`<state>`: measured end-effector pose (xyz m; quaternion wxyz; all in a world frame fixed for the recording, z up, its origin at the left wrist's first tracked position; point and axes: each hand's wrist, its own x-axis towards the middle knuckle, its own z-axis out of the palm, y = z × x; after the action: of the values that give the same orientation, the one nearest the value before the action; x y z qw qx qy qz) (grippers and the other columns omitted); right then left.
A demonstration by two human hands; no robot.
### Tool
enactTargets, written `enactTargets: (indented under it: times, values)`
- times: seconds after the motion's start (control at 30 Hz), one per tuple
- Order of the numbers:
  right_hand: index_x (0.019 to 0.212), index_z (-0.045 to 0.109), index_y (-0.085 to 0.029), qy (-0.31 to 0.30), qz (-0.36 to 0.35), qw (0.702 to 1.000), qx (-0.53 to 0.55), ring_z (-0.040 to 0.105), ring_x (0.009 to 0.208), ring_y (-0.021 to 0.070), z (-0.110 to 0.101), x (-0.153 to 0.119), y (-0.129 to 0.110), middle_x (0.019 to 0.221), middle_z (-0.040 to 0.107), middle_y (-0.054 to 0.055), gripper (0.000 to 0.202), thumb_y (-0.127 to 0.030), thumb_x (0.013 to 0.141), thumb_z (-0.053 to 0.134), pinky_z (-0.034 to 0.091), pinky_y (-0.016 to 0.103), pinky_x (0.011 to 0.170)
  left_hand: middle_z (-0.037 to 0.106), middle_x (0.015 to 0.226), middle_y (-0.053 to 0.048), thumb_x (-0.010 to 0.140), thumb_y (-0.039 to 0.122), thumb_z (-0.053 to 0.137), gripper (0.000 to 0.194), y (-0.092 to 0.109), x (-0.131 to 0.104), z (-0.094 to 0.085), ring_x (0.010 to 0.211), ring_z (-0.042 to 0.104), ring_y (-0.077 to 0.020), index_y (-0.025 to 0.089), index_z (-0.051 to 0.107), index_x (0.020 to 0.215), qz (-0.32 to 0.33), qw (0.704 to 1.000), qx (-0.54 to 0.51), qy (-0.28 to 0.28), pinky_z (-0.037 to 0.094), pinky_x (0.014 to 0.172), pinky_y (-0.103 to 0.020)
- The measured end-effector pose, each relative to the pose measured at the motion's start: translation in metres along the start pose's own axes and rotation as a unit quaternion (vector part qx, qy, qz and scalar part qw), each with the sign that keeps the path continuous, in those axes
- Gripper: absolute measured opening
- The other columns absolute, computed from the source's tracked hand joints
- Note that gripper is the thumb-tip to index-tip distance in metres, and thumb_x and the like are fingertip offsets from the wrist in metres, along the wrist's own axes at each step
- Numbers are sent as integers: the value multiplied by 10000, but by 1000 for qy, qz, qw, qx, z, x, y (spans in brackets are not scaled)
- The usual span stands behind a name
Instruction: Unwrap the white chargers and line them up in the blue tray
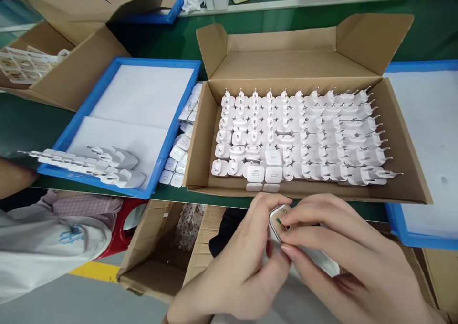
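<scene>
Below the front edge of the bench, my left hand point(246, 262) is closed around a small charger-like block point(277, 221). It has a light rim and a tan face with green marks. My right hand point(350, 252) is closed too, its fingertips pressed together on that face; the rest of the block is hidden by my fingers. Just beyond stands an open cardboard box point(307, 190) holding rows of white plug chargers point(272, 123), most with pins up. A few port-side-up chargers point(265, 173) sit at its front.
Left is a blue-rimmed tray point(118, 62) with a row of white chargers point(96, 166). White blocks point(175, 166) line the gap beside the box. Another blue-rimmed tray point(425, 138) lies right. A box with white dividers point(89, 66) stands far left, near a person's sleeve point(46, 252).
</scene>
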<state>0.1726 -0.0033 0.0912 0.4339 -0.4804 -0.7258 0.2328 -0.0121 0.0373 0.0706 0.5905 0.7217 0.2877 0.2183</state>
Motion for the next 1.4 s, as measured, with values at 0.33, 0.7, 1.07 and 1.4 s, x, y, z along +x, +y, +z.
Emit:
enactTargets:
  times: [0.33, 0.7, 1.07, 1.4]
  values:
    - [973, 695, -195, -47, 74, 994, 68, 639, 1041, 111, -3, -4, 6, 1113, 680, 31, 160, -47, 922, 659, 531, 197, 899, 507, 1272, -69, 992, 150, 392, 372, 0, 3, -1, 1133, 543, -241, 258, 404, 1349, -24, 998, -54, -8, 454, 963, -367]
    - [937, 660, -194, -28, 69, 995, 68, 641, 1024, 98, -1, -2, 7, 1085, 675, 18, 168, -30, 918, 628, 527, 185, 899, 523, 1308, -103, 975, 163, 377, 383, 3, 1, -2, 1177, 541, -277, 228, 382, 1352, -51, 998, -46, -9, 453, 983, -417]
    - [994, 583, -231, -85, 77, 992, 59, 599, 1084, 113, -2, -7, 12, 1155, 610, 14, 149, -82, 989, 590, 491, 188, 939, 491, 1362, -69, 1051, 247, 371, 329, 1, 2, -1, 1230, 507, -237, 257, 371, 1381, -54, 997, -56, -7, 428, 1016, -361]
    - [1038, 563, -218, -102, 64, 991, 59, 558, 1217, 132, -2, -8, 14, 1250, 567, 45, 163, -58, 1023, 531, 441, 205, 1057, 506, 1307, -50, 1077, 259, 365, 296, 2, 4, 1, 1178, 505, -208, 263, 378, 1373, -55, 996, -68, 7, 415, 1038, -343]
